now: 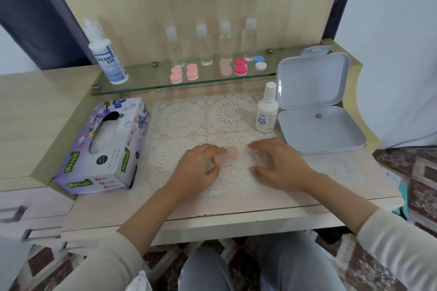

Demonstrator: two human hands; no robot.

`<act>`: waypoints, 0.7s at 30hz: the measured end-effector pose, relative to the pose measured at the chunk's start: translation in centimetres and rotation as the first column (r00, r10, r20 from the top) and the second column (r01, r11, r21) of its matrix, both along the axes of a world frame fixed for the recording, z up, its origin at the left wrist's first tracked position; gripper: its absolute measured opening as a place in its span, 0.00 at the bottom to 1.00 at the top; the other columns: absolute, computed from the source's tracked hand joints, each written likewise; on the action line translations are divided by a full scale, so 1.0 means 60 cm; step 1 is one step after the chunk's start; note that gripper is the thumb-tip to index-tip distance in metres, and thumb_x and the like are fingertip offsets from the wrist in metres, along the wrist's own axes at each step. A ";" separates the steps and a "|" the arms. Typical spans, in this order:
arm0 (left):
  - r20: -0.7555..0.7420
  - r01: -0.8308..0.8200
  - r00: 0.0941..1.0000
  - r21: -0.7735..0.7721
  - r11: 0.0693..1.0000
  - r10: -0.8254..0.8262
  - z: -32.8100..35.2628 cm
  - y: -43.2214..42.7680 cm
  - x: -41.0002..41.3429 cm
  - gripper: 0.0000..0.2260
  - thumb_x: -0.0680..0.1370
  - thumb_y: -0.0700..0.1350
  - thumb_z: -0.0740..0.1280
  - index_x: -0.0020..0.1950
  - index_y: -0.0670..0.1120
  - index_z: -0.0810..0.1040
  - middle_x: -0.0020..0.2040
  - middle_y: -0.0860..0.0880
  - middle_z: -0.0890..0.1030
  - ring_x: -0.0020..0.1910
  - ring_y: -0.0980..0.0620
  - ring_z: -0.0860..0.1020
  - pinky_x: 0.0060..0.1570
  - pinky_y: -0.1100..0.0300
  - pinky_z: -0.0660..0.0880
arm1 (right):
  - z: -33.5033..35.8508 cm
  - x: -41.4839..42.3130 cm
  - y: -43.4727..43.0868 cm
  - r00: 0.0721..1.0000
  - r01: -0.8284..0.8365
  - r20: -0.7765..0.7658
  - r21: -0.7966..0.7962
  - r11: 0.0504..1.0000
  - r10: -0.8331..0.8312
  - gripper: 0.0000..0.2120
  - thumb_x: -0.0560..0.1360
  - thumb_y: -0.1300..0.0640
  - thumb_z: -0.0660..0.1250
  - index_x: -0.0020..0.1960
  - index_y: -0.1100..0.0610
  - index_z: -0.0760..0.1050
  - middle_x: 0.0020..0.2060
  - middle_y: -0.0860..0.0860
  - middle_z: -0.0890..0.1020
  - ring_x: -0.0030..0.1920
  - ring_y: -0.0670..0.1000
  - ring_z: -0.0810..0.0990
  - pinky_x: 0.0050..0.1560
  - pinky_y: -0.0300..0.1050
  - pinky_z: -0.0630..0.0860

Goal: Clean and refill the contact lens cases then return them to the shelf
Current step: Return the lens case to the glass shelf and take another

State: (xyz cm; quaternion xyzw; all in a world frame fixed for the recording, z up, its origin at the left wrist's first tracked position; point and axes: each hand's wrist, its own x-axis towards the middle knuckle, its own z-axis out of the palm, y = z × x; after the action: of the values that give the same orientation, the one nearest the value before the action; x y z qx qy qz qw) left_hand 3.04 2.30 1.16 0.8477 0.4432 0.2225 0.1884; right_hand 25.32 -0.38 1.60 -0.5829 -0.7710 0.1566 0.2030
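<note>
At the centre of the pale wooden table (343,186), over a white lace mat (189,120), the left hand (198,170) closes its grip on one end of a pale pink twin-cup plastic contact lens case (229,155); blur hides the exact finger contact. The right hand (281,163) hovers just beside it, fingers spread, its grip empty. Such a case is judged light, rigid and slick when wet, and best held by its body while a cap is turned. Five more cases (240,66) stand on the glass shelf (146,78), in front of four clear bottles (203,47) whose fill level cannot be read. A small white solution bottle (267,108) stands capped. The open grey plastic box (307,132) holds one tiny object.
</note>
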 end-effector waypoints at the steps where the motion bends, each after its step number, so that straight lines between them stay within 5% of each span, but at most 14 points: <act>1: -0.009 -0.023 1.000 -0.011 1.000 0.023 0.000 -0.001 -0.001 0.23 0.70 0.55 0.56 0.60 0.47 0.76 0.57 0.51 0.78 0.56 0.52 0.75 0.57 0.53 0.71 | 0.006 -0.007 0.006 1.000 0.002 0.001 -0.001 1.000 -0.002 0.27 0.70 0.46 0.66 0.67 0.52 0.69 0.64 0.47 0.74 0.64 0.48 0.69 0.63 0.42 0.65; 5: -0.025 -0.088 0.996 -0.035 0.995 0.087 -0.001 0.001 -0.003 0.25 0.70 0.59 0.60 0.61 0.46 0.75 0.55 0.51 0.77 0.53 0.55 0.73 0.57 0.58 0.67 | 0.019 -0.041 0.024 0.999 -0.041 -0.034 -0.014 0.999 0.041 0.26 0.71 0.54 0.69 0.67 0.55 0.69 0.61 0.50 0.75 0.57 0.48 0.73 0.56 0.35 0.64; 9: -0.036 -0.093 0.995 -0.056 0.994 0.091 -0.005 0.004 0.002 0.17 0.74 0.49 0.67 0.62 0.46 0.76 0.54 0.50 0.76 0.54 0.53 0.71 0.54 0.66 0.60 | 0.013 -0.067 0.033 0.995 -0.087 -0.062 -0.051 0.995 0.084 0.26 0.72 0.58 0.68 0.68 0.56 0.68 0.57 0.51 0.74 0.45 0.46 0.70 0.48 0.34 0.64; 17: 0.008 -0.049 0.999 -0.048 0.998 0.049 -0.010 0.008 0.000 0.15 0.73 0.36 0.66 0.59 0.45 0.78 0.53 0.49 0.76 0.50 0.57 0.66 0.53 0.67 0.58 | -0.002 -0.078 0.028 0.994 -0.045 -0.102 -0.003 0.999 0.045 0.11 0.71 0.64 0.66 0.53 0.61 0.78 0.41 0.52 0.71 0.37 0.48 0.68 0.37 0.37 0.62; 21: 0.034 -0.056 0.998 -0.058 0.997 0.058 -0.017 0.008 0.001 0.15 0.72 0.41 0.63 0.58 0.45 0.78 0.45 0.51 0.72 0.47 0.55 0.66 0.51 0.62 0.61 | -0.006 -0.083 0.021 0.995 -0.034 -0.095 0.004 0.999 0.034 0.10 0.71 0.65 0.64 0.51 0.62 0.77 0.40 0.50 0.67 0.37 0.49 0.67 0.34 0.32 0.62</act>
State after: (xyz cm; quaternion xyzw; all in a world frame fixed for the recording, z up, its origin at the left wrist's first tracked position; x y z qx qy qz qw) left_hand 3.09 2.76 0.15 0.8249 0.4698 0.2301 0.2141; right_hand 20.33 0.86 1.23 -0.5613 -0.7705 0.1868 0.2375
